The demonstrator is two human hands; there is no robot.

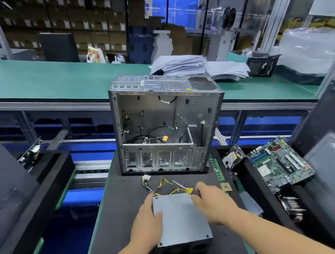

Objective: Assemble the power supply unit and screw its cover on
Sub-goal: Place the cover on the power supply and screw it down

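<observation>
On the dark mat sits the gray power supply box, near the open computer case. Left hand lies flat on its cover, fingers spread. Right hand curls round a yellow screwdriver by the wires.

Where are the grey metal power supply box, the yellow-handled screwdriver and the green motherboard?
grey metal power supply box (179, 217): head view, middle of its top cover.
yellow-handled screwdriver (188, 190): head view, on the yellow handle.
green motherboard (282, 162): head view, centre of the board.
</observation>
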